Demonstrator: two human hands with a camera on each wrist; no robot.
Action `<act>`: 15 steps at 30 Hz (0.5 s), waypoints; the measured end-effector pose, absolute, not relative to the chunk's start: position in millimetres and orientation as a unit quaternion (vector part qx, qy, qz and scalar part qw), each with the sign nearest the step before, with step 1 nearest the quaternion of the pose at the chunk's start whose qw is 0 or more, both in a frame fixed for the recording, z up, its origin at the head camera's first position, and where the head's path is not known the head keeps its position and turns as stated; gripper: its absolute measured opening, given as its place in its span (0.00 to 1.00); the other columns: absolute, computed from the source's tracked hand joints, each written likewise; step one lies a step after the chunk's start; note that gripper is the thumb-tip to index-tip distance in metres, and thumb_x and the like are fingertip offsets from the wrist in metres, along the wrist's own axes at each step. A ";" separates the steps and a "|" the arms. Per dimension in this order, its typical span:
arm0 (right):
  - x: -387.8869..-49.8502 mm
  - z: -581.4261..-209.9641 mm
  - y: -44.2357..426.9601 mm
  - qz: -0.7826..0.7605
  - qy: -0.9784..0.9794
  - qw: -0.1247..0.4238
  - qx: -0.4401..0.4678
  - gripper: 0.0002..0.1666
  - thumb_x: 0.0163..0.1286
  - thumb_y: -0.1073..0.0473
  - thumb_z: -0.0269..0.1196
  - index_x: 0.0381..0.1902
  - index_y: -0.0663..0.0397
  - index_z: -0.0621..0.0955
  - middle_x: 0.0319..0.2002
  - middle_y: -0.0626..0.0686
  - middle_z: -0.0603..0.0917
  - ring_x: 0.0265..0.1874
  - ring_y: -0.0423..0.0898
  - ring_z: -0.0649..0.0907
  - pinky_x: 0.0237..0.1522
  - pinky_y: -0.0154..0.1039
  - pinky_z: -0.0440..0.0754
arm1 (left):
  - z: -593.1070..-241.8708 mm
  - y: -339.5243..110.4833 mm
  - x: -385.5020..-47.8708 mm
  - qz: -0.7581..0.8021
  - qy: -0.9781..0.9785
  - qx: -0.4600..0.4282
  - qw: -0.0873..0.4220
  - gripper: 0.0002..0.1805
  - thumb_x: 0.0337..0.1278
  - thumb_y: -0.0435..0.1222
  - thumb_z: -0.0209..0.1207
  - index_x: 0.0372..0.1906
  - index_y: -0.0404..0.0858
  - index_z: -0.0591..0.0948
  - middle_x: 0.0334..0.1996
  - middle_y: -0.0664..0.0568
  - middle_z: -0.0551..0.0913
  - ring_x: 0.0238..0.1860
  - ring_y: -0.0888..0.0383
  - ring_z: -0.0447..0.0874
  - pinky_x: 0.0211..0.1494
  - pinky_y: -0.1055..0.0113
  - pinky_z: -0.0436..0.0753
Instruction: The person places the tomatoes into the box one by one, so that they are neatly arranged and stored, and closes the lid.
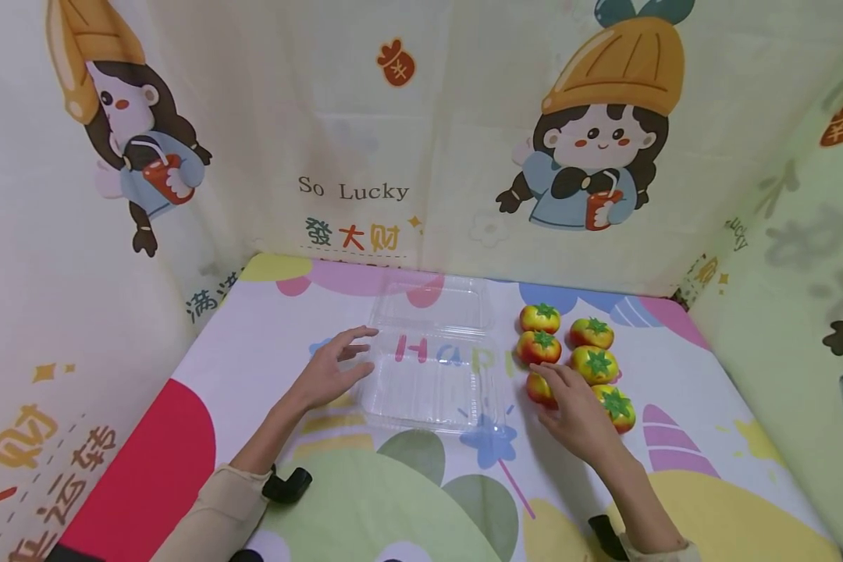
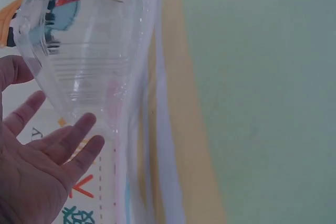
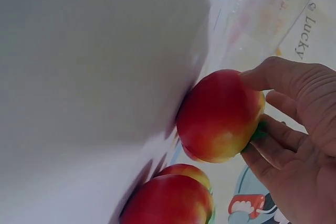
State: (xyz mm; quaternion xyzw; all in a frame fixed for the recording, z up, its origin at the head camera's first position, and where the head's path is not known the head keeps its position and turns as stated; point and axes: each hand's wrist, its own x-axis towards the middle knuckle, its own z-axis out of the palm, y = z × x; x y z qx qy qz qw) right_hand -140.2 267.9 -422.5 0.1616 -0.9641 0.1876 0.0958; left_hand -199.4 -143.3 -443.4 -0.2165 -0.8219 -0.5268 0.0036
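In the head view, a clear plastic clamshell box (image 1: 421, 390) lies open on the table, its lid (image 1: 432, 304) folded back. My left hand (image 1: 330, 373) is spread at the box's left side, holding nothing; whether the fingertips touch the wall is unclear. My right hand (image 1: 579, 410) is over the nearest persimmon (image 1: 539, 389) of the left row. In the right wrist view, thumb and fingers grip this red-yellow persimmon (image 3: 220, 116), the thumb on its side and fingers by its green leaves. It seems to rest on the table still.
Several other persimmons (image 1: 594, 364) with green leafy tops stand in two rows right of the box. The table (image 1: 253, 351) has a printed cloth. Patterned curtains (image 1: 457, 156) close in the back and both sides.
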 end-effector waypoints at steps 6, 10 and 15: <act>-143.1 -418.2 270.3 0.168 -0.968 0.082 0.167 0.39 0.52 0.70 0.77 0.64 0.58 0.80 0.60 0.66 0.79 0.61 0.66 0.76 0.56 0.64 0.82 | -447.3 -142.0 -208.8 -0.532 -0.822 -0.203 -0.013 0.28 0.66 0.30 0.62 0.70 0.40 0.74 0.70 0.43 0.74 0.64 0.39 0.79 0.68 0.41 0.76; -144.7 -416.6 271.9 0.164 -0.972 0.063 0.158 0.40 0.52 0.71 0.77 0.66 0.57 0.80 0.62 0.67 0.78 0.63 0.68 0.75 0.56 0.65 0.81 | -449.2 -141.8 -214.2 -0.534 -0.821 -0.202 -0.015 0.25 0.65 0.29 0.62 0.67 0.36 0.77 0.71 0.38 0.72 0.62 0.38 0.81 0.66 0.41 0.78; -146.6 -416.7 272.8 0.165 -0.972 0.055 0.155 0.41 0.52 0.71 0.77 0.66 0.57 0.79 0.62 0.67 0.78 0.63 0.68 0.74 0.55 0.65 0.82 | -449.0 -142.6 -218.6 -0.526 -0.823 -0.211 -0.017 0.22 0.65 0.28 0.61 0.63 0.31 0.78 0.72 0.34 0.70 0.60 0.38 0.82 0.63 0.42 0.81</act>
